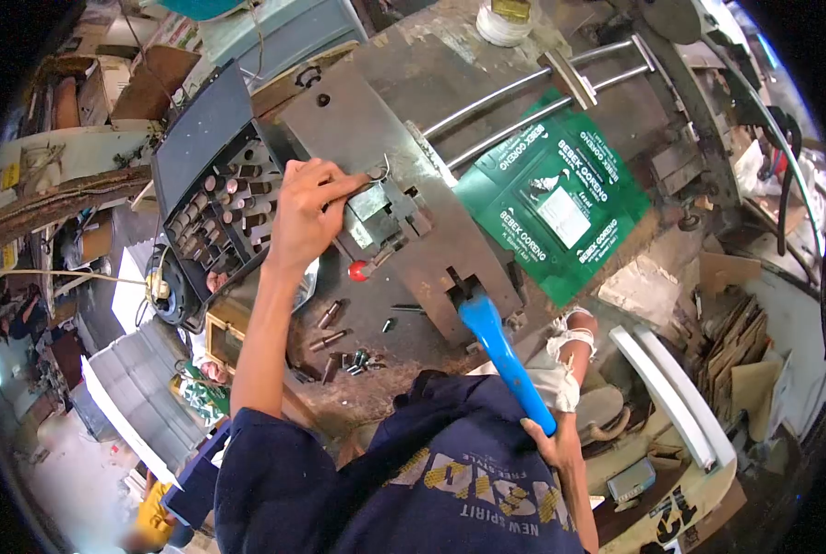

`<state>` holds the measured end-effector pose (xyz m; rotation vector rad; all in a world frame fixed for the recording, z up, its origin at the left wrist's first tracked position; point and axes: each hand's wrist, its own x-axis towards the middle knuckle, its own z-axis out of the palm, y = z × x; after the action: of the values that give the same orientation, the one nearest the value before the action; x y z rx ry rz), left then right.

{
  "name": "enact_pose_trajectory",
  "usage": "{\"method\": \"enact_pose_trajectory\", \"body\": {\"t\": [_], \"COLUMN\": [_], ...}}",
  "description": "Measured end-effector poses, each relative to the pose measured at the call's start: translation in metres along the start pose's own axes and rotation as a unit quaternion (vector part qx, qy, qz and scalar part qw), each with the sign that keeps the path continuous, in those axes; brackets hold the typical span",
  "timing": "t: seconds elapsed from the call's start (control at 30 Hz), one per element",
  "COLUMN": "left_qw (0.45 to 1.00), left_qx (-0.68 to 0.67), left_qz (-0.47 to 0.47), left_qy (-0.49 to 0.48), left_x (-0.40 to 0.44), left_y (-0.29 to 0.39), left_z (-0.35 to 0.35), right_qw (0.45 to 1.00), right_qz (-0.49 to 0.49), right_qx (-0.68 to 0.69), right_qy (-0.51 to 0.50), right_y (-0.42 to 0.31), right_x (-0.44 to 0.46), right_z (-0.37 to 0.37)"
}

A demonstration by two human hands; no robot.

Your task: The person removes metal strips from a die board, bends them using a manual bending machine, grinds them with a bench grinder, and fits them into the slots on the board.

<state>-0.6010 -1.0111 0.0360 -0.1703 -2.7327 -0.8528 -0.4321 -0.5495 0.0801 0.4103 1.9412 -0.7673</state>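
My left hand [309, 198] reaches over a thick steel plate [334, 115] with its index finger stretched forward and the other fingers curled in. The fingertip meets a thin curved metal piece [385, 170] beside a bright metal block [369, 217]; what is pinched there is too small to make out. A red knob [357, 270] sticks out just below the block. Lower right, my right hand [556, 441] is closed round the end of a blue lever handle [510, 365]. The lever's other end sits at a dark slot in the plate.
A case of metal dies [233, 198] lies open at the left. Loose metal pins [330, 340] are scattered below the plate. Two steel rods [496, 106] run toward the upper right, above a green printed sheet [556, 194]. Stacked cardboard [741, 355] stands right; a person in yellow [154, 517] is lower left.
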Motion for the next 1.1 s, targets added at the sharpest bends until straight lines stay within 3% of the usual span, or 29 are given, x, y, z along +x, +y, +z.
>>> {"method": "enact_pose_trajectory", "body": {"t": [0.13,0.2,0.23,0.4,0.5,0.67,0.73,0.8,0.9,1.0,1.1], "left_qw": [0.998,0.995,0.994,0.986,0.978,0.953,0.952,0.944,0.925,0.929,0.930], "left_qx": [0.013,0.012,-0.015,-0.015,-0.011,-0.011,0.008,0.012,0.046,0.037,0.056], "left_qz": [0.034,0.047,0.047,0.087,0.091,0.114,0.118,0.163,0.157,0.165,0.169], "left_qy": [-0.053,-0.091,-0.102,-0.140,-0.189,-0.282,-0.282,-0.288,-0.342,-0.328,-0.323], "left_x": [0.006,0.012,0.015,0.032,0.047,0.066,0.071,0.076,0.087,0.087,0.086], "left_y": [-0.010,-0.011,-0.013,-0.023,-0.028,-0.035,-0.036,-0.031,-0.025,-0.031,-0.034], "left_z": [-0.011,-0.015,-0.016,-0.025,-0.029,-0.031,-0.028,-0.029,-0.031,-0.027,-0.025], "right_qw": [0.995,1.000,0.995,0.997,0.995,0.999,1.000,0.996,0.998,0.997,0.999], "right_qz": [-0.064,-0.023,-0.090,-0.050,-0.069,-0.028,-0.016,-0.072,-0.052,-0.047,-0.035], "right_qx": [-0.082,0.014,0.036,-0.042,-0.011,-0.027,-0.020,-0.048,-0.043,-0.037,-0.012], "right_qy": [-0.004,-0.003,0.027,-0.032,0.065,0.032,0.014,0.037,0.009,0.043,-0.008], "right_y": [0.008,0.001,-0.006,-0.002,0.001,0.000,0.000,-0.005,0.003,0.007,-0.011], "right_x": [0.001,0.003,-0.002,-0.001,-0.003,0.000,0.001,-0.004,0.004,0.001,-0.003], "right_z": [0.001,0.001,0.002,0.000,0.006,0.005,0.003,0.001,0.004,0.001,-0.003]}}
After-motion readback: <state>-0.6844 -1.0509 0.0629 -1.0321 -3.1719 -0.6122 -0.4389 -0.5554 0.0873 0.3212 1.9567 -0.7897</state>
